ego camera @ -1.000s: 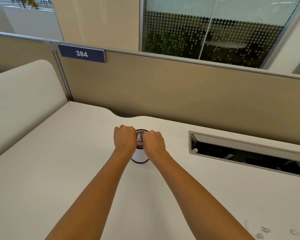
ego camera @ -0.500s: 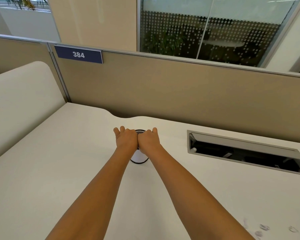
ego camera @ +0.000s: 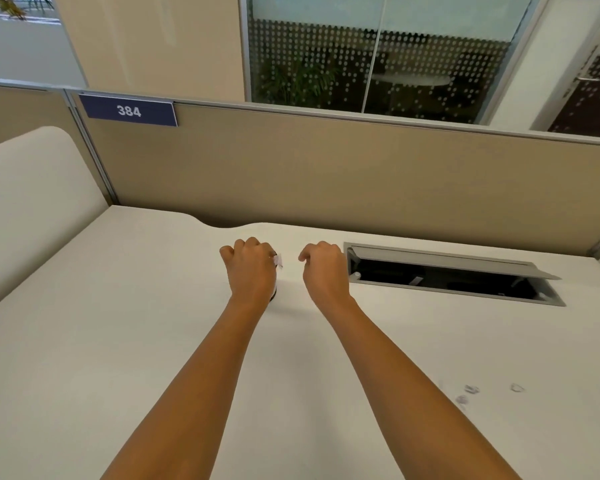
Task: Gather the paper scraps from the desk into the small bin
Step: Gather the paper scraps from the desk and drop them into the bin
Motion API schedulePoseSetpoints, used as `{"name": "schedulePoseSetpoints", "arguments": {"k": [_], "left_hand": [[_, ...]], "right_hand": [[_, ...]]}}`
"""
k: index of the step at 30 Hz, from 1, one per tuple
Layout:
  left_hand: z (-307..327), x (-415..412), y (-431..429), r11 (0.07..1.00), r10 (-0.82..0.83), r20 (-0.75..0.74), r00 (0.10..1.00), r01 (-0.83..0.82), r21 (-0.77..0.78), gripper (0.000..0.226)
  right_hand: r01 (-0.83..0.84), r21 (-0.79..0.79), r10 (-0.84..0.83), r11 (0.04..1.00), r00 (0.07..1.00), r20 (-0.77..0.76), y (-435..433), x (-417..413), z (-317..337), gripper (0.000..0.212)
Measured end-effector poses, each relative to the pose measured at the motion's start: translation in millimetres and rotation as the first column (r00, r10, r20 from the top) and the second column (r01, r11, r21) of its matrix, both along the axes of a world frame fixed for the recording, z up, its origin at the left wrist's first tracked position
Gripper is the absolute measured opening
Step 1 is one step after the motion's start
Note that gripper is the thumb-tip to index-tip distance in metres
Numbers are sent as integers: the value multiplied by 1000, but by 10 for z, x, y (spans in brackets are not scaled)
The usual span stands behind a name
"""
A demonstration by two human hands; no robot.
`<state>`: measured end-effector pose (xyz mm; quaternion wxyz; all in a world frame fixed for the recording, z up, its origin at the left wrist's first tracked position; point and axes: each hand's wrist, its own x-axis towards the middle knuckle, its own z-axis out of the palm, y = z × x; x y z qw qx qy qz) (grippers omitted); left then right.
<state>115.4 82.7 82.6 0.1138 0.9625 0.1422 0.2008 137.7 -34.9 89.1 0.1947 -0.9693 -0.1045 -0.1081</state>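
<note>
While my left hand [ego camera: 252, 271] covers the small bin [ego camera: 274, 294] at centre, its curled fingers pinch a white scrap [ego camera: 278, 261]. My right hand [ego camera: 324, 271], at its 3 o'clock, has the fingers curled on nothing. More paper scraps [ego camera: 471, 389] lie on the desk [ego camera: 84, 341] at 4 o'clock.

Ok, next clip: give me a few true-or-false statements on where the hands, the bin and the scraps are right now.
1. Paper scraps lie on the desk just right of the right forearm. True.
2. The left hand and right hand are pressed together. False: bare desk shows between them.
3. The left hand hides most of the small bin. True.
4. The cable hatch is closed. False: its lid is raised and the dark opening shows.
5. The sign reads 348. False: it reads 384.
</note>
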Motion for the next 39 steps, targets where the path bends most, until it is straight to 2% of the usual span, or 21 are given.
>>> {"name": "schedulePoseSetpoints", "arguments": {"k": [7, 12, 17, 22, 25, 28, 32, 36, 39], "left_hand": [[-175, -414, -656, 965, -237, 78, 968, 244, -99, 21], [-497, -736, -1222, 882, -436, -15, 900, 423, -207, 24], [-756, -916, -1707, 782, -603, -147, 784, 546, -301, 29], [-886, -975, -2082, 692, -715, -246, 655, 610, -386, 44], [-940, -988, -2253, 644, -763, -303, 571, 625, -442, 59], [-1006, -996, -2385, 623, -780, -328, 532, 617, -480, 62], [-1061, -1031, -2530, 596, -799, -288, 529, 628, -501, 47], [-1076, -1077, -2610, 559, -811, -135, 569, 688, -463, 31], [-1111, -1077, -2629, 581, -804, -127, 581, 720, -380, 32]], "right_hand": [[212, 119, -202, 970, 975, -96, -1019, -490, -241, 26], [345, 66, -328, 936, 926, -186, -1833, -889, -461, 29], [334, -17, -324, 942, 898, -299, -2384, -1193, -715, 37], [225, -54, -227, 973, 887, -403, -2623, -1379, -946, 47], [176, -38, -177, 984, 909, -378, -2684, -1440, -1055, 41], [160, -10, -156, 987, 942, -297, -2716, -1469, -1102, 32], [152, 6, -148, 988, 968, -203, -2754, -1479, -1103, 19], [207, -41, -211, 978, 959, -191, -2828, -1435, -1088, 19], [341, 114, -321, 933, 933, -164, -2941, -1376, -1023, 24]]}}
